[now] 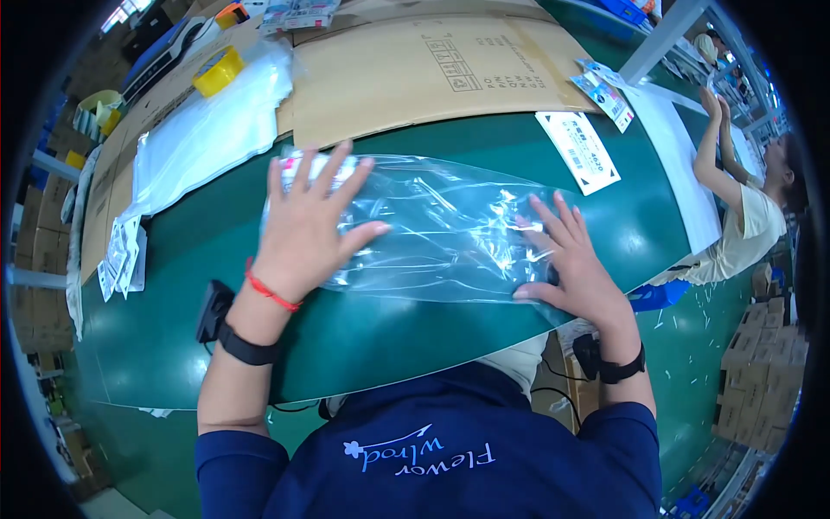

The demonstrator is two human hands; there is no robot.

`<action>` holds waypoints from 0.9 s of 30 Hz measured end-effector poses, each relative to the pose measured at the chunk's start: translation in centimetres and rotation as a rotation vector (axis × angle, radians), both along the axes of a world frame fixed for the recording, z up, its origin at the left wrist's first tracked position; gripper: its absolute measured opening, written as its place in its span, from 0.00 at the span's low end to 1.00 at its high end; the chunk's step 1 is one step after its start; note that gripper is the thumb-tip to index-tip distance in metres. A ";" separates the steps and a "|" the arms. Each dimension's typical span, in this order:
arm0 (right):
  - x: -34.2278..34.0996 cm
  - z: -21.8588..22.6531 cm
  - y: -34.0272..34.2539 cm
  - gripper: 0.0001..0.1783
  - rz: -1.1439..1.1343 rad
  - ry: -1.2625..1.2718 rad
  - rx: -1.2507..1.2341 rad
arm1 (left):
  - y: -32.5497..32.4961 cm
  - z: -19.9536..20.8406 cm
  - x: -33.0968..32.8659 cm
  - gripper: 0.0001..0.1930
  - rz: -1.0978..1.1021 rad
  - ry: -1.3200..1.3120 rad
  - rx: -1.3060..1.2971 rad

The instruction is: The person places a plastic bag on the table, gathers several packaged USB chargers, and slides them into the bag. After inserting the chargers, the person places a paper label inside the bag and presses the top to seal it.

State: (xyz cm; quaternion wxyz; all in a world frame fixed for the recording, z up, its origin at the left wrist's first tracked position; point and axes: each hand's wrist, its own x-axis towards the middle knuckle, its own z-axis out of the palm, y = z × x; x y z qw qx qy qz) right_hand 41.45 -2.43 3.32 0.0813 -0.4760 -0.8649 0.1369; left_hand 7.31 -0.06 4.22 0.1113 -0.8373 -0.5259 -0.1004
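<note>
A clear plastic bag (432, 229) lies flat on the green tabletop, its film wrinkled and shiny. Spread out over its left end is my left hand (313, 212), palm down. Beneath those fingers a small white and pink packet (294, 163) partly shows; whether it is inside the bag cannot be made out. My right hand (566, 255) rests on the bag's right end with its fingers apart. A white printed card (577, 151) lies just beyond my right hand.
A large flat cardboard sheet (380, 78) covers the table's far side. At the left lie a stack of clear bags (216, 130), a yellow tape roll (219, 71) and white tags (125, 255). Colourful packets (605, 99) sit at the far right, near a co-worker (743, 208).
</note>
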 end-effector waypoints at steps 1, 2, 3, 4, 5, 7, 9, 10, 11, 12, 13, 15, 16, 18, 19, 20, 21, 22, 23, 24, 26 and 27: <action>0.4 -0.1 -0.3 0.48 -0.035 -0.023 -0.016 | 0.0 0.1 -0.9 0.35 -0.009 0.007 -0.002; 0.7 -0.3 -0.4 0.48 -0.040 -0.017 -0.019 | 0.0 0.2 -1.8 0.36 0.007 0.038 0.003; 1.1 -0.4 -0.4 0.48 -0.056 0.000 -0.032 | 0.0 0.3 -2.5 0.37 0.023 0.070 0.011; 1.4 -0.6 -0.5 0.48 -0.072 0.014 -0.045 | -0.1 0.5 -2.6 0.38 0.039 0.099 0.017; 1.4 -0.6 -0.5 0.47 -0.088 0.027 -0.057 | -0.2 0.7 -2.3 0.38 0.036 0.102 0.015; 1.5 -0.2 -0.3 0.47 -0.087 0.041 -0.039 | -0.4 1.1 -1.2 0.40 0.035 0.030 0.030; 1.3 0.6 0.0 0.46 -0.082 0.060 0.003 | -0.9 1.1 0.8 0.41 0.029 -0.009 0.042; 1.0 0.7 0.0 0.46 -0.089 0.057 0.008 | -1.5 1.0 2.4 0.42 -0.042 -0.064 -0.007; 0.6 0.7 0.1 0.46 -0.052 0.070 0.001 | -1.9 0.6 4.0 0.43 -0.120 -0.123 -0.054; 0.2 0.8 0.3 0.45 -0.014 0.081 0.001 | -2.5 0.1 5.2 0.43 -0.174 -0.127 -0.122; 0.1 1.0 0.4 0.45 0.022 0.090 0.001 | -3.0 -0.8 6.0 0.43 -0.230 -0.131 -0.188; 0.5 0.6 1.2 0.45 0.032 0.058 -0.046 | -4.0 -2.8 7.1 0.42 -0.274 -0.132 -0.233; 0.9 0.2 1.8 0.44 0.055 0.039 -0.110 | -4.2 -3.2 7.5 0.42 -0.301 -0.123 -0.295; 1.9 0.5 3.5 0.44 0.065 0.010 -0.162 | -4.0 -3.4 7.7 0.41 -0.317 -0.142 -0.274; 2.6 0.9 4.9 0.42 0.003 0.190 -0.175 | -4.0 -3.4 7.6 0.41 -0.309 -0.153 -0.272; 3.4 1.3 6.2 0.40 -0.057 0.370 -0.186 | -4.1 -3.4 7.6 0.40 -0.301 -0.165 -0.270; 4.0 1.7 7.7 0.39 -0.161 0.395 -0.050 | -4.1 -3.3 7.8 0.40 -0.307 -0.168 -0.260; 4.7 2.1 9.5 0.39 -0.259 0.420 0.086 | -4.2 -3.2 8.0 0.40 -0.341 -0.183 -0.254; 5.6 2.0 12.0 0.42 -0.264 0.314 0.294 | -4.3 -3.0 8.2 0.39 -0.371 -0.192 -0.248; 6.6 1.8 14.4 0.45 -0.271 0.200 0.501 | -4.2 -2.9 8.3 0.38 -0.407 -0.205 -0.242; 7.3 1.6 18.3 0.48 -0.432 -0.018 0.550 | -4.0 -2.9 8.2 0.37 -0.432 -0.227 -0.215; 7.5 1.4 19.9 0.51 -0.596 -0.234 0.583 | -3.8 -3.0 8.1 0.36 -0.456 -0.247 -0.199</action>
